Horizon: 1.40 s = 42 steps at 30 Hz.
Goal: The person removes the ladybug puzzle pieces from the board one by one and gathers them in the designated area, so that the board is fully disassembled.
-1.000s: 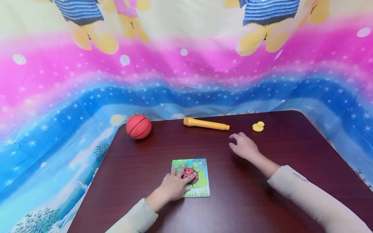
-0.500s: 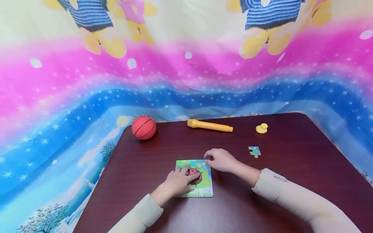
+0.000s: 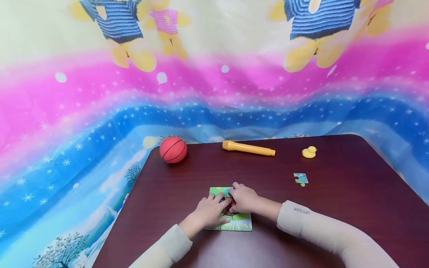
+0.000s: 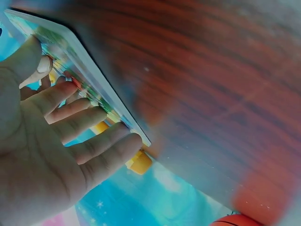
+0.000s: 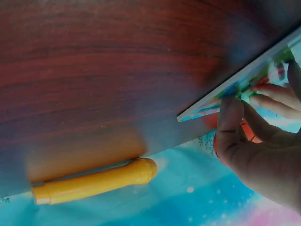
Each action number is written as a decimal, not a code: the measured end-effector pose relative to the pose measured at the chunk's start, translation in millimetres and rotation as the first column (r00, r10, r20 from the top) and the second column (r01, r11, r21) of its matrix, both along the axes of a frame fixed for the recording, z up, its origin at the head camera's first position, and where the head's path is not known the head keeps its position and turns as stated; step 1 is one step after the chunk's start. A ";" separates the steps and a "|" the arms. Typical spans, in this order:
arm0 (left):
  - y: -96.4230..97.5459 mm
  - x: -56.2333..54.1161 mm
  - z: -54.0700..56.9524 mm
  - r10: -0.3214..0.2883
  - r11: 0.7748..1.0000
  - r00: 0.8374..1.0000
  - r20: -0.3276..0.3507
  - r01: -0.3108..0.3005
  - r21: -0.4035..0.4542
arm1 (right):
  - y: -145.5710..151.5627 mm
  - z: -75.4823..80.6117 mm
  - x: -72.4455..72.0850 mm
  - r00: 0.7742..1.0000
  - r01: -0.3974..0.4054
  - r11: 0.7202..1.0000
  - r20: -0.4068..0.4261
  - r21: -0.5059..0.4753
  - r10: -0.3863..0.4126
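Observation:
A square jigsaw puzzle (image 3: 244, 225) with a ladybug picture lies flat on the dark table. My left hand (image 3: 210, 212) rests on its left part, fingers spread and fairly straight; the left wrist view shows those fingertips against the puzzle face (image 4: 89, 77). My right hand (image 3: 246, 199) covers the puzzle's upper right, its thumb and bent fingers at the picture surface, close to the left fingers. In the right wrist view the right thumb (image 5: 229, 120) meets the puzzle near its corner. I cannot tell whether a piece is pinched there. One loose puzzle piece (image 3: 301, 178) lies to the right.
Along the table's (image 3: 187, 178) far edge are a red toy basketball (image 3: 173, 149), a yellow toy microphone (image 3: 249, 148) and a small yellow rubber duck (image 3: 309, 152). A colourful printed cloth (image 3: 214, 89) hangs close behind the table and along its sides.
My right hand came back from near the duck to the puzzle's upper right corner, then further in over the picture. A loose piece came into sight where that hand was. The left hand stayed put.

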<state>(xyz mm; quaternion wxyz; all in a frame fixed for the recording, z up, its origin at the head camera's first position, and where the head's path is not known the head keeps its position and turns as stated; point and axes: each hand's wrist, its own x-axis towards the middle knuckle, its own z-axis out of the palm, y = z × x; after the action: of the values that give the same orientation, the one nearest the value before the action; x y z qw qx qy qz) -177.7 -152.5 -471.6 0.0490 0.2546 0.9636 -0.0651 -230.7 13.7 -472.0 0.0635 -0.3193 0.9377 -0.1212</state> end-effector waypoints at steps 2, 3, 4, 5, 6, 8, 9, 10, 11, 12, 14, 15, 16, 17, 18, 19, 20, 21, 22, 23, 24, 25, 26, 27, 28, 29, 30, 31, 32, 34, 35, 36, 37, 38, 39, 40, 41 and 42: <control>-0.6 -2.2 -0.4 0.001 1.000 1.000 0.005 -0.001 0.004 | -0.6 0.1 0.5 0.999 0.032 0.999 -0.019 0.020 -0.031; -1.6 -3.4 -0.1 0.013 1.000 1.000 0.013 -0.013 0.009 | -1.0 0.8 0.2 0.999 0.045 0.999 -0.028 0.027 -0.045; -2.9 -4.7 -0.1 0.030 0.999 0.999 0.024 -0.030 0.018 | -1.8 1.7 -0.2 0.998 0.056 0.998 -0.033 0.032 -0.055; -4.5 -5.4 0.1 0.052 0.998 0.998 0.041 -0.053 0.028 | -2.9 3.0 -0.8 0.997 0.063 0.997 -0.035 0.036 -0.062; -6.4 -5.8 0.1 0.078 0.996 0.995 0.064 -0.081 0.037 | -3.9 4.1 -1.2 0.997 0.067 0.997 -0.035 0.041 -0.065; -10.2 -5.7 -0.5 0.125 0.990 0.986 0.113 -0.131 0.049 | -6.0 5.5 -1.9 0.997 0.069 0.996 -0.027 0.051 -0.068; -11.8 -5.3 -1.1 0.143 0.987 0.980 0.136 -0.152 0.055 | -6.9 6.0 -2.0 0.998 0.069 0.996 -0.017 0.054 -0.068; -13.2 -4.7 -1.8 0.156 0.984 0.975 0.158 -0.167 0.062 | -7.7 6.2 -2.0 0.998 0.069 0.996 -0.012 0.055 -0.069; -14.2 -4.1 -2.5 0.165 0.982 0.970 0.176 -0.179 0.065 | -8.3 6.3 -2.1 0.997 0.073 0.996 -0.008 0.054 -0.072; -14.8 -3.6 -3.0 0.170 0.980 0.967 0.190 -0.186 0.068 | -8.6 6.5 -1.9 0.997 0.079 0.996 -0.007 0.052 -0.079; -15.1 -2.9 -4.3 0.170 0.979 0.965 0.199 -0.188 0.076 | -9.2 7.0 -1.2 0.995 0.100 0.994 -0.014 0.046 -0.099; -14.8 -2.5 -4.5 0.170 0.979 0.965 0.201 -0.188 0.075 | -9.4 7.3 -0.7 0.994 0.112 0.993 -0.022 0.041 -0.111; -14.4 -2.2 -4.6 0.170 0.980 0.964 0.203 -0.188 0.072 | -9.5 7.6 0.0 0.992 0.123 0.992 -0.030 0.038 -0.122; -14.0 -1.8 -4.4 0.171 0.980 0.964 0.202 -0.188 0.067 | -9.6 7.7 0.8 0.991 0.133 0.990 -0.033 0.035 -0.132; -13.5 -1.4 -4.3 0.172 0.980 0.965 0.200 -0.188 0.060 | -9.6 8.0 1.7 0.989 0.141 0.989 -0.037 0.037 -0.140; -13.1 -0.9 -4.1 0.173 0.981 0.965 0.197 -0.186 0.053 | -9.7 7.8 2.4 0.989 0.145 0.988 -0.043 0.048 -0.144; -12.7 -0.4 -3.7 0.174 0.982 0.965 0.194 -0.186 0.043 | -9.6 7.9 2.9 0.988 0.149 0.987 -0.045 0.061 -0.146; -12.5 -0.1 -3.1 0.176 0.982 0.966 0.192 -0.186 0.035 | -9.6 7.8 3.2 0.988 0.153 0.986 -0.046 0.068 -0.150; -12.5 0.3 -2.8 0.177 0.982 0.966 0.190 -0.185 0.026 | -9.7 8.1 2.9 0.986 0.163 0.984 -0.036 0.074 -0.161; -12.6 0.7 -2.4 0.178 0.983 0.966 0.188 -0.185 0.020 | -9.8 9.1 2.2 0.985 0.175 0.982 -0.018 0.073 -0.174; -12.7 1.0 -2.2 0.178 0.983 0.966 0.187 -0.184 0.015 | -9.8 10.3 0.8 0.982 0.187 0.980 0.010 0.064 -0.188; -12.8 0.9 -2.1 0.177 0.983 0.967 0.185 -0.182 0.011 | -9.7 12.1 -1.1 0.977 0.203 0.978 0.056 0.047 -0.206; -13.1 0.8 -2.2 0.175 0.984 0.967 0.183 -0.180 0.009 | -9.3 14.0 -3.2 0.967 0.227 0.974 0.120 0.013 -0.227; -13.2 0.6 -2.4 0.172 0.984 0.968 0.182 -0.177 0.009 | -8.9 15.9 -5.2 0.950 0.256 0.966 0.190 -0.027 -0.246; -13.3 0.7 -2.6 0.170 0.985 0.968 0.183 -0.175 0.009 | -8.5 18.1 -6.8 0.923 0.293 0.953 0.281 -0.076 -0.262; -13.2 0.7 -2.8 0.169 0.985 0.968 0.184 -0.175 0.012 | -7.9 20.2 -7.7 0.889 0.333 0.934 0.373 -0.129 -0.266; -13.2 0.7 -3.1 0.168 0.985 0.968 0.187 -0.174 0.014 | -7.5 21.7 -8.5 0.847 0.379 0.909 0.462 -0.175 -0.264; -13.2 0.6 -3.6 0.168 0.985 0.968 0.188 -0.174 0.017 | -7.3 23.8 -8.8 0.798 0.430 0.878 0.544 -0.210 -0.260; -13.3 0.8 -3.5 0.170 0.984 0.967 0.190 -0.177 0.017 | -7.2 25.8 -8.8 0.744 0.481 0.842 0.620 -0.243 -0.247; -13.4 0.8 -3.4 0.176 0.983 0.965 0.193 -0.182 0.013 | -7.6 30.8 -8.5 0.638 0.577 0.766 0.742 -0.285 -0.205; -13.5 0.5 -3.5 0.179 0.983 0.965 0.193 -0.184 0.009 | -8.1 33.4 -8.7 0.593 0.618 0.729 0.784 -0.296 -0.184; -13.6 0.1 -3.3 0.182 0.982 0.964 0.194 -0.186 0.005 | -8.7 35.9 -9.3 0.552 0.653 0.696 0.817 -0.300 -0.166; -13.6 -0.2 -3.2 0.185 0.982 0.964 0.194 -0.188 0.001 | -9.0 38.0 -9.8 0.516 0.685 0.662 0.844 -0.305 -0.145; -13.6 -0.4 -2.7 0.187 0.982 0.963 0.195 -0.190 -0.001 | -9.2 39.7 -10.0 0.487 0.712 0.630 0.864 -0.310 -0.125; -13.5 -0.7 -2.6 0.188 0.982 0.962 0.196 -0.191 -0.001 | -9.5 40.5 -10.3 0.467 0.733 0.605 0.877 -0.311 -0.114; -13.3 -0.8 -2.4 0.188 0.981 0.962 0.198 -0.192 0.000 | -9.7 40.7 -10.3 0.449 0.753 0.581 0.887 -0.309 -0.110; -13.1 -0.7 -2.2 0.189 0.981 0.961 0.202 -0.193 0.003 | -9.8 39.9 -10.4 0.430 0.773 0.556 0.897 -0.306 -0.104; -13.0 -0.6 -2.0 0.189 0.981 0.960 0.205 -0.195 0.007 | -9.6 38.6 -10.4 0.414 0.789 0.536 0.905 -0.301 -0.101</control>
<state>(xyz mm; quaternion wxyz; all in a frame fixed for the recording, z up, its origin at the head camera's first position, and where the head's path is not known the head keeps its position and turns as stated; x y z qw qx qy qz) -178.3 -165.5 -473.6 0.1499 0.1659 0.9745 -0.0204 -241.1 4.1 -433.4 0.3154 0.0693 0.7234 -0.6102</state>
